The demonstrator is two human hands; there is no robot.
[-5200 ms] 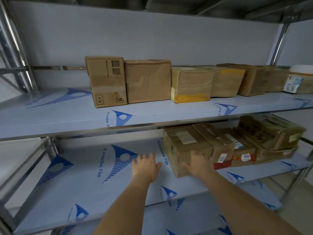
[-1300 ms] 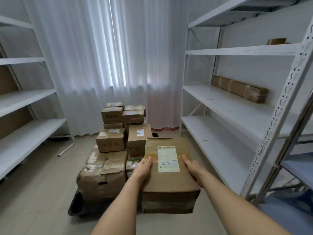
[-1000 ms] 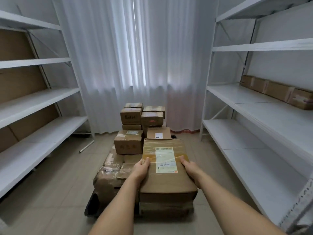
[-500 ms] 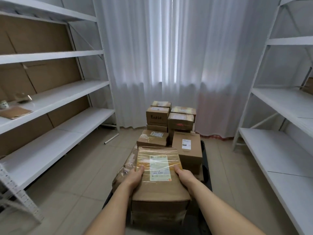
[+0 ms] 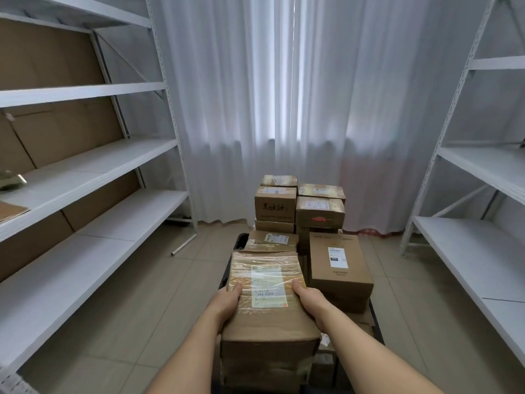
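Motion over the last second is all turning: the right-hand shelves [image 5: 483, 245] slide out to the edge of the view, and the person now squarely faces the curtain [image 5: 284, 109], with the cart [image 5: 239, 241] of stacked parcels [image 5: 298, 209] dead ahead. The box [image 5: 267, 317] has come along the whole way. The left hand [image 5: 227, 301] grips its left edge and the right hand [image 5: 308, 300] its right edge. The thumbs curl over the top on either side of the white label [image 5: 267, 285], and the fingers are hidden beneath. The box sits low in front of the person, over the near end of the cart, just left of a tall brown carton [image 5: 338, 265]. Another parcel [image 5: 267, 362] lies straight under it, and whether the two touch cannot be told. By this showing the carry is nearly over, and setting the box onto the pile is the step in hand. The hold looks level and even, so lowering it flat onto the parcel beneath seems to be all that remains.
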